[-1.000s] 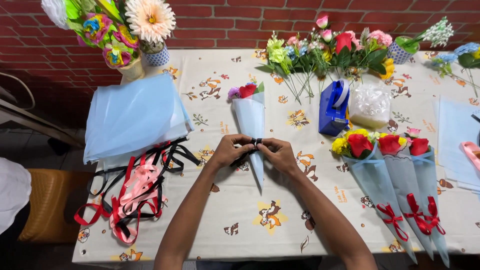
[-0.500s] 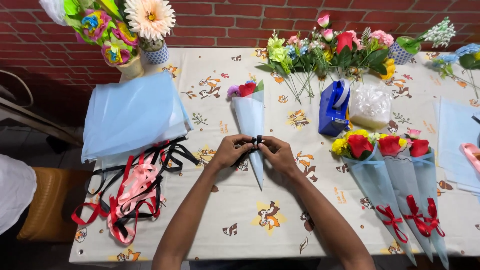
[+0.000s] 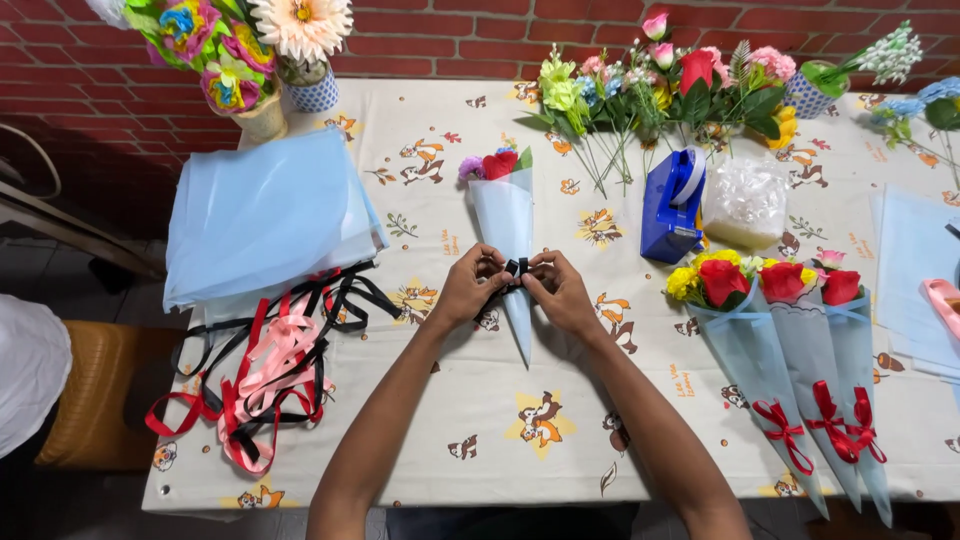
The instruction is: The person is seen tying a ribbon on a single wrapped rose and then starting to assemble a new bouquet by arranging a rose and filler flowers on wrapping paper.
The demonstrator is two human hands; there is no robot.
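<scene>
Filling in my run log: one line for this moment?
left hand + right hand: pinching black ribbon | around pale blue cone bouquet | lying on table

Left hand (image 3: 468,290), right hand (image 3: 562,292) pinch black ribbon (image 3: 514,268) across pale-blue cone bouquet (image 3: 508,235) on table (image 3: 480,420).

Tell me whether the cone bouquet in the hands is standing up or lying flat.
Lying flat. The cone bouquet rests on the table, flowers toward the wall, tip toward the person, both hands pinching a black ribbon across it.
</scene>
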